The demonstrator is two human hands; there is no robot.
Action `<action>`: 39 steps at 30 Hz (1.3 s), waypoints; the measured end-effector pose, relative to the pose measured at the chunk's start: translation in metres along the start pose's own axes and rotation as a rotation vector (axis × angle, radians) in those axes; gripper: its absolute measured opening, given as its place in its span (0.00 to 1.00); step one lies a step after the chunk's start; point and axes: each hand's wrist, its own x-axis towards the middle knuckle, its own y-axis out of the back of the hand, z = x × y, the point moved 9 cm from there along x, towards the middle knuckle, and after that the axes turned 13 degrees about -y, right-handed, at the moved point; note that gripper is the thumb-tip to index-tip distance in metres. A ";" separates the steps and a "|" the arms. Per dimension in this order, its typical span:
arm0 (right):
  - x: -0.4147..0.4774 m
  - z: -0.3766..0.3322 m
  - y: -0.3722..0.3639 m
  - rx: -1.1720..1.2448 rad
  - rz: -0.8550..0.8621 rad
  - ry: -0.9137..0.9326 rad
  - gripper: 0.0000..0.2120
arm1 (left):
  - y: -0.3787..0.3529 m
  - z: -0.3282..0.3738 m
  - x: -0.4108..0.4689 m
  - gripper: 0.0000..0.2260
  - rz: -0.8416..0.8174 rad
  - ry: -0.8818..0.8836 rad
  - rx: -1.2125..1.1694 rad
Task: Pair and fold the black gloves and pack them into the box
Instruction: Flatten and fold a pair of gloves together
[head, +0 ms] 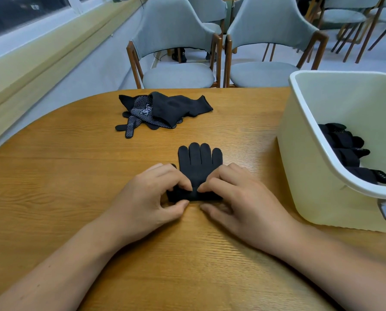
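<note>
Head view: flat black fabric glove (200,162) lies on the oval wood-grain table (75,176), fingers pointing away from the person, cuff end nearest them and doubled over into a thick fold. Can't tell if it's one glove or two stacked. Left hand (149,198) pinches the fold's left part w/ thumb and curled fingers. Right hand (239,198) does the same on the right part, fingertips nearly meeting at the middle. Further back, a loose heap of black gloves w/ white grip dots (160,111), well apart from the hands. On the right, a cream plastic box (317,153) w/ folded black glove bundles (349,151) inside. Grey padded chairs (176,41) stand behind the table.
</note>
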 end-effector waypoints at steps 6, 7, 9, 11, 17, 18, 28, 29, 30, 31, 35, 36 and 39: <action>0.002 0.002 0.003 0.020 -0.003 -0.001 0.11 | 0.002 -0.004 -0.004 0.11 0.031 0.054 -0.025; 0.002 0.002 0.004 0.038 -0.014 0.004 0.10 | 0.001 -0.005 -0.005 0.11 0.033 0.074 -0.050; 0.002 0.002 0.007 0.110 -0.038 -0.007 0.09 | 0.001 -0.008 -0.006 0.11 0.041 0.115 -0.116; 0.003 0.005 0.008 0.180 -0.061 -0.037 0.07 | 0.002 -0.007 -0.006 0.10 0.039 0.132 -0.135; 0.004 0.008 0.006 0.195 -0.033 -0.078 0.03 | 0.001 -0.007 -0.004 0.06 0.043 0.133 -0.075; 0.004 0.009 0.006 0.184 -0.015 -0.090 0.03 | 0.002 -0.008 -0.004 0.06 0.053 0.129 -0.059; 0.007 0.020 0.005 0.130 0.066 -0.148 0.04 | 0.004 0.003 0.001 0.10 0.017 0.011 0.018; 0.007 0.018 0.006 0.127 0.077 -0.139 0.04 | 0.003 0.002 0.001 0.12 0.007 0.013 0.028; 0.006 0.016 0.008 0.124 0.088 -0.119 0.04 | 0.002 0.001 0.001 0.12 0.005 0.015 0.037; 0.006 0.013 0.009 0.118 0.091 -0.088 0.05 | 0.002 0.000 0.001 0.13 0.005 0.016 0.041; 0.003 0.004 0.003 0.080 0.022 -0.004 0.09 | 0.002 -0.001 0.001 0.12 0.013 0.009 0.049; 0.003 0.004 0.002 0.066 0.008 -0.011 0.11 | 0.003 -0.002 0.000 0.11 0.020 0.013 0.048; 0.004 0.006 0.000 0.046 -0.007 -0.019 0.14 | 0.004 -0.004 -0.001 0.11 0.036 0.033 0.042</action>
